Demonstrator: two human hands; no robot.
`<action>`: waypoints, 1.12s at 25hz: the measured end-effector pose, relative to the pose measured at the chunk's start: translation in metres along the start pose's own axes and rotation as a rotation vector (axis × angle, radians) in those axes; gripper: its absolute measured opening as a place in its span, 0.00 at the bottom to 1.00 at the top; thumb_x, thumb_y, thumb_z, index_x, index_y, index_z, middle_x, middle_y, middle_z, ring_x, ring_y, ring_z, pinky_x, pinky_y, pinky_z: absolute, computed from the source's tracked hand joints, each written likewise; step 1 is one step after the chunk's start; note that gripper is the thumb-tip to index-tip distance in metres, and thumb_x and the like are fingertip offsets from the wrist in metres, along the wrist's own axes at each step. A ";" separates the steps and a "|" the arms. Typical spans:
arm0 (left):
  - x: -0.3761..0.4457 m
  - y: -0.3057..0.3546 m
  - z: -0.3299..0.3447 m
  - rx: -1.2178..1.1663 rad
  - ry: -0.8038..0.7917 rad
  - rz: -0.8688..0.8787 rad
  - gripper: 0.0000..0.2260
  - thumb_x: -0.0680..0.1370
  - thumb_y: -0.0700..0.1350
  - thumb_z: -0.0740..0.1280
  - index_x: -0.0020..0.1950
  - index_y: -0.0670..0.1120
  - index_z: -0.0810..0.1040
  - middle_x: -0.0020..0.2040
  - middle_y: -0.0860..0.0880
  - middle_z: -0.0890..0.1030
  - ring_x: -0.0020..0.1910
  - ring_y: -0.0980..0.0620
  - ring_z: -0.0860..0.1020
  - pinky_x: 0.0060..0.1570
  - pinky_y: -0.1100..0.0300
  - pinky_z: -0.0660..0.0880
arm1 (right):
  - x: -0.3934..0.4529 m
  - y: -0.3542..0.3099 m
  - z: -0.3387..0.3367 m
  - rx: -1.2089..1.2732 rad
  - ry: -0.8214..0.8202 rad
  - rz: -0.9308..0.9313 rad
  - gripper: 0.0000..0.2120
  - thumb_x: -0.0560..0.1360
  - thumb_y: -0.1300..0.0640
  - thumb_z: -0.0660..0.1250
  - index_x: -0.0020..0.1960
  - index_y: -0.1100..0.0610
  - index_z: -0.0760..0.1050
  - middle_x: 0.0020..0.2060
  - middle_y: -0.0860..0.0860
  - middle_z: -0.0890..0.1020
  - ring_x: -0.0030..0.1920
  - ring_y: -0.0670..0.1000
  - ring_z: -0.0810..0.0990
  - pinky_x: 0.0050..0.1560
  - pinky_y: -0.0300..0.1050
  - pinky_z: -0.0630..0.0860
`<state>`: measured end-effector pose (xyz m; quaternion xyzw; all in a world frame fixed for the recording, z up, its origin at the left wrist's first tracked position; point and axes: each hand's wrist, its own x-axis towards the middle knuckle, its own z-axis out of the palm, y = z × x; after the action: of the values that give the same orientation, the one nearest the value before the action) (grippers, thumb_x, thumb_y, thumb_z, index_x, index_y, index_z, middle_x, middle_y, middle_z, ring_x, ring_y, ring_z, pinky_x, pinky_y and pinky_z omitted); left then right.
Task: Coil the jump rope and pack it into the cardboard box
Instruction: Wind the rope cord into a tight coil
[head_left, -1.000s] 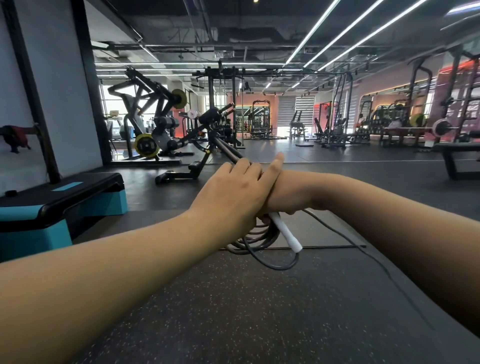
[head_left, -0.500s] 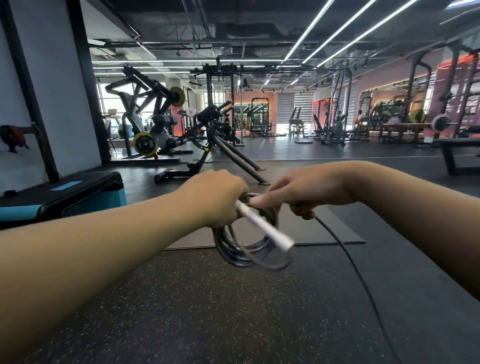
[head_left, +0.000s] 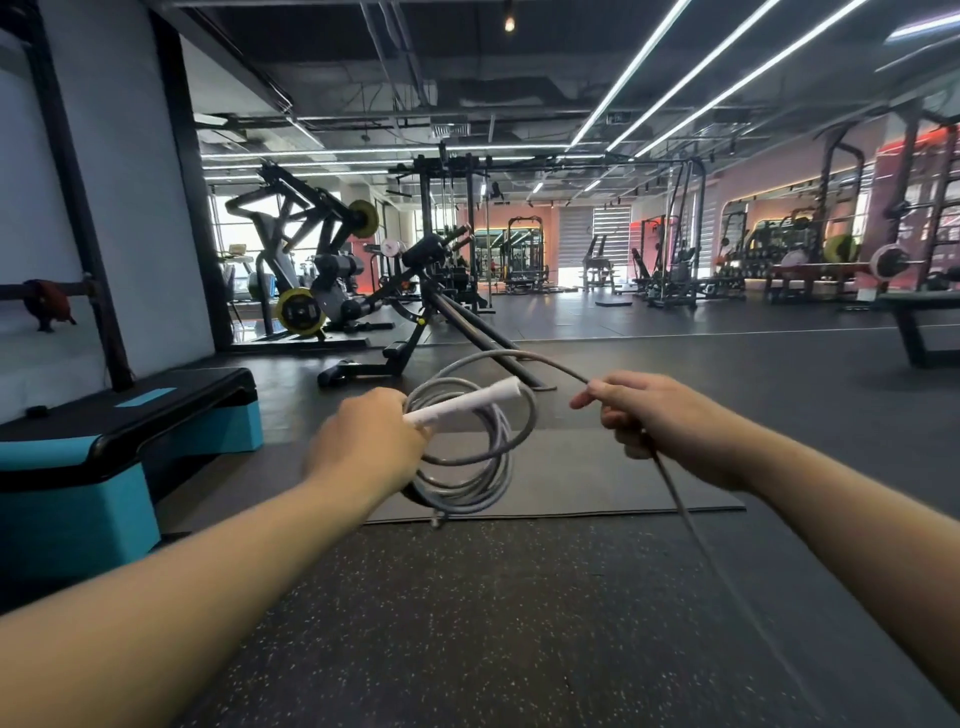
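Now, writing: you can read none on the rope, handle or machines.
Left hand (head_left: 366, 447): your fingers are closed around the white handle (head_left: 462, 401) and the gathered grey loops of the jump rope (head_left: 467, 457), which hang just below your knuckles.
Right hand (head_left: 662, 415): you pinch the rope between thumb and fingertips; the free length trails down past your wrist, blurred.
Change: half a second ago your hands nearly touched; they are now apart, with a fresh arc of rope between them.
Floor (head_left: 467, 623): speckled black rubber under your arms, a smooth mat (head_left: 571, 478) beyond your fingers.
Room: gym; a teal step platform (head_left: 119, 457) sits left of your left hand.
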<state>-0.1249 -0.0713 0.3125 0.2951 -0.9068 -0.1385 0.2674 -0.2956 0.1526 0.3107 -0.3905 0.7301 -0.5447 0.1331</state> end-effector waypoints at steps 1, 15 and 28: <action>0.001 0.003 0.008 -0.138 0.006 -0.082 0.13 0.78 0.59 0.67 0.44 0.51 0.78 0.38 0.48 0.80 0.38 0.44 0.80 0.33 0.57 0.72 | 0.001 0.008 0.012 0.129 0.000 0.006 0.25 0.79 0.37 0.63 0.60 0.57 0.80 0.36 0.49 0.66 0.31 0.46 0.63 0.33 0.42 0.62; -0.011 0.072 0.054 -1.029 0.051 -0.647 0.24 0.75 0.59 0.70 0.60 0.42 0.74 0.54 0.40 0.83 0.50 0.39 0.83 0.50 0.44 0.83 | 0.012 -0.012 0.137 0.542 0.404 -0.057 0.14 0.77 0.50 0.73 0.47 0.61 0.85 0.38 0.54 0.89 0.40 0.51 0.88 0.41 0.47 0.83; -0.030 0.038 0.016 -0.619 0.075 0.143 0.44 0.75 0.67 0.65 0.80 0.58 0.39 0.82 0.51 0.51 0.80 0.48 0.52 0.76 0.43 0.54 | 0.009 -0.031 0.092 0.054 0.242 -0.102 0.14 0.82 0.55 0.63 0.37 0.58 0.72 0.26 0.56 0.71 0.21 0.50 0.68 0.19 0.37 0.64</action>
<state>-0.1315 -0.0218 0.3026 0.1404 -0.8295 -0.3778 0.3866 -0.2314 0.0790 0.3071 -0.3548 0.7051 -0.6134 0.0267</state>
